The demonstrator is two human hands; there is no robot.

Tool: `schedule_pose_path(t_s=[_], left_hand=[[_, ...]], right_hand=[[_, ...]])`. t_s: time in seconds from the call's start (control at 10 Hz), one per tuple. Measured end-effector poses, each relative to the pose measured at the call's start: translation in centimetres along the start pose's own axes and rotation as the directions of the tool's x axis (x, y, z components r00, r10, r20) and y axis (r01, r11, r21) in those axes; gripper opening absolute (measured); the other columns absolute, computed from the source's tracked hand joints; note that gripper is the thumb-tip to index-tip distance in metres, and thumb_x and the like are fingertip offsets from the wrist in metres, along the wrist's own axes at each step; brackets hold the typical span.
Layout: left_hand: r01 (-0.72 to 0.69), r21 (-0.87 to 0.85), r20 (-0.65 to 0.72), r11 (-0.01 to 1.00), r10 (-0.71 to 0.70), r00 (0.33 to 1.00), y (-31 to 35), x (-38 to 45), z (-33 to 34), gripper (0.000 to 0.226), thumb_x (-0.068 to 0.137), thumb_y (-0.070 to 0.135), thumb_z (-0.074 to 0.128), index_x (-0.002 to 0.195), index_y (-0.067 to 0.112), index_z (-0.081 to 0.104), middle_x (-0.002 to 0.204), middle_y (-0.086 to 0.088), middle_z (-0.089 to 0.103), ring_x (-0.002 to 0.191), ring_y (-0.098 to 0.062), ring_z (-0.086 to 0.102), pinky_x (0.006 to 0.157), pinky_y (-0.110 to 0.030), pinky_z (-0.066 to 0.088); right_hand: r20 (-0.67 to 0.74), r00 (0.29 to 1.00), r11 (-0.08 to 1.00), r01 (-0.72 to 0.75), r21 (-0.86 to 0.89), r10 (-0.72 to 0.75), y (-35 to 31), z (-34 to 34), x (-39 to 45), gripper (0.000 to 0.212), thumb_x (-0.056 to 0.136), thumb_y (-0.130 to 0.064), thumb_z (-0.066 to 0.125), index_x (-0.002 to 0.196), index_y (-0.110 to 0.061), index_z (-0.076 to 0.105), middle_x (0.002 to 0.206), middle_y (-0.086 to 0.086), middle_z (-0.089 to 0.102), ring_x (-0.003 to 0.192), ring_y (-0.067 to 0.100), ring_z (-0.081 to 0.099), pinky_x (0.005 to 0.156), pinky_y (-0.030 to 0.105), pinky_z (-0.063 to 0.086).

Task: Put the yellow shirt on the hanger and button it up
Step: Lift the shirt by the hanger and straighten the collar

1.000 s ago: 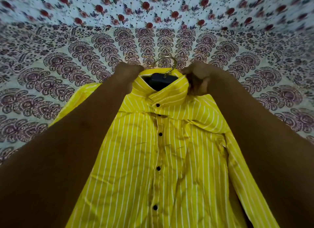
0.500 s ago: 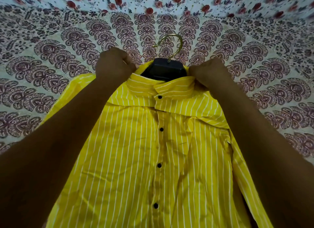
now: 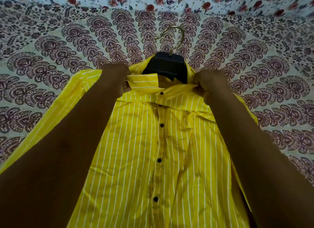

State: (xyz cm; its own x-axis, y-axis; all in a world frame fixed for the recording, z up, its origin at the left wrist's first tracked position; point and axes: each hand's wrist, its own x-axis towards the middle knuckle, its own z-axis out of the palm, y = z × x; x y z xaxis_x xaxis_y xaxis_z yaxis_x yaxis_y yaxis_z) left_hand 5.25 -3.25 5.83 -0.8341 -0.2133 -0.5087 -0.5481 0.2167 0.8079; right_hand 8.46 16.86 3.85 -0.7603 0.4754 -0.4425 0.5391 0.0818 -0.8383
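Patterned bedsheet [image 3: 51, 61], printed with dark maroon fan motifs and a band of red roses along its far edge, covers the whole surface, and the yellow shirt [image 3: 153, 151] lies flat on it, front up, white stripes running its length. A black hanger [image 3: 167, 64] sits inside the neck opening, its gold hook [image 3: 175, 38] lying on the sheet beyond the collar [image 3: 144, 82]. The left hand [image 3: 115, 81] pinches the left wing of the collar, fingers curled round the cloth; the right hand [image 3: 209, 84] is clamped on the right wing in the same way, and the two fists stand apart with the hanger's neck between them. The placket looks closed from the second button [image 3: 160, 105] downward, four dark buttons in a row, but the collar button [image 3: 161, 92] seems still undone, as the collar gapes and shows the hanger's dark block. The main risk, as I judge it, is that tugging the collar wings unevenly drags the shirt off one shoulder of the hanger, which is hidden under the cloth so its seating cannot be checked. A hard pull might also strain the fastened buttons or slide the whole garment down the sheet. Both forearms cross over the chest and shoulders of the shirt, hiding much of it, and the right sleeve is bunched in folds under the right arm, which could catch when the shirt is lifted.
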Motion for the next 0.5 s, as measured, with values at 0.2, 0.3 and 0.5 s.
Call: schedule_pose_path(t_s=[0.2, 0.3, 0.5], left_hand=[[-0.221, 0.321, -0.079, 0.921, 0.259, 0.963, -1.8, 1.0, 0.6, 0.012, 0.072, 0.017, 0.065, 0.081, 0.010, 0.062, 0.102, -0.018, 0.064, 0.103, -0.031, 0.061, 0.075, -0.028, 0.045], [-0.221, 0.282, -0.062, 0.934, 0.247, 0.967, -3.1, 1.2, 0.6, 0.034, 0.065, 0.021, 0.066, 0.093, 0.002, 0.067, 0.101, -0.021, 0.068, 0.097, -0.034, 0.065, 0.089, -0.042, 0.053], [-0.022, 0.059, 0.071, 0.998, 0.018, 0.997, -3.6, 1.7, 0.6, 0.020, 0.084, -0.001, 0.052, 0.068, 0.012, 0.053, 0.050, -0.008, 0.058, 0.036, -0.010, 0.059, 0.048, -0.025, 0.053]], right_hand=[[-0.151, 0.936, 0.825, 0.195, -0.530, -0.318, 1.2, 0.9, -1.9, 0.023, 0.081, -0.020, 0.053, 0.093, -0.003, 0.063, 0.104, 0.020, 0.065, 0.101, 0.035, 0.058, 0.068, 0.026, 0.031], [-0.118, 0.966, 0.885, 0.159, -0.437, -0.232, 1.9, 1.3, -2.4, 0.047, 0.072, -0.043, 0.044, 0.078, -0.001, 0.065, 0.089, 0.022, 0.068, 0.090, 0.040, 0.062, 0.076, 0.033, 0.048], [0.052, 0.996, 0.918, -0.088, 0.386, 0.074, 2.5, 1.5, -2.0, 0.026, 0.087, 0.000, 0.045, 0.063, -0.011, 0.049, 0.062, 0.006, 0.051, 0.049, 0.010, 0.057, 0.052, 0.020, 0.053]])
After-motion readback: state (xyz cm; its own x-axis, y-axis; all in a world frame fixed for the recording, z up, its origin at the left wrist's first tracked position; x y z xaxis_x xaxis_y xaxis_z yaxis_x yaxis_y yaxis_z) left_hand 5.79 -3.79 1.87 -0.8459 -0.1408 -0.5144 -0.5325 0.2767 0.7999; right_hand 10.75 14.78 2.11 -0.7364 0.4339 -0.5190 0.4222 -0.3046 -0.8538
